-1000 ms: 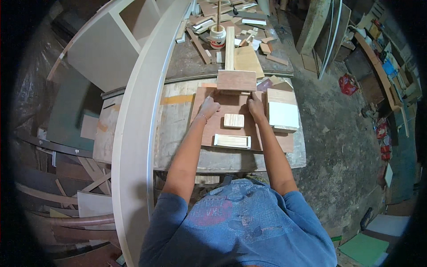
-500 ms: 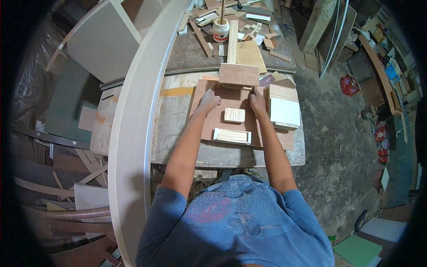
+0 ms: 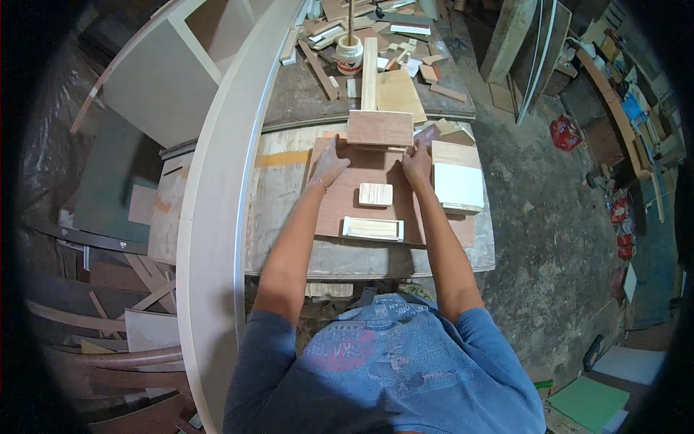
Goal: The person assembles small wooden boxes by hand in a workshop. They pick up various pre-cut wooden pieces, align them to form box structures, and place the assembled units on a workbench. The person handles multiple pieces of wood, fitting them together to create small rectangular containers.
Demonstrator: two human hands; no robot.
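Note:
A reddish-brown plywood panel (image 3: pixel 380 128) stands tilted at the far end of a larger brown board (image 3: pixel 340 206) on the workbench. My left hand (image 3: pixel 329 163) grips the panel's lower left corner, and my right hand (image 3: pixel 417 160) grips its lower right corner. On the brown board, nearer to me, lie a small pale square block (image 3: pixel 376 194) and a long pale block (image 3: pixel 373 228).
A stack of white-faced boards (image 3: pixel 458 185) lies right of my right hand. A long curved white panel (image 3: pixel 217 217) runs along the bench's left side. Beyond stands a glue pot (image 3: pixel 350 54) among wood offcuts (image 3: pixel 394 90). The bench edge (image 3: pixel 361 269) is near my body.
My hands and the panel stay in nearly the same place on the board; the view has shifted slightly as my head moved.

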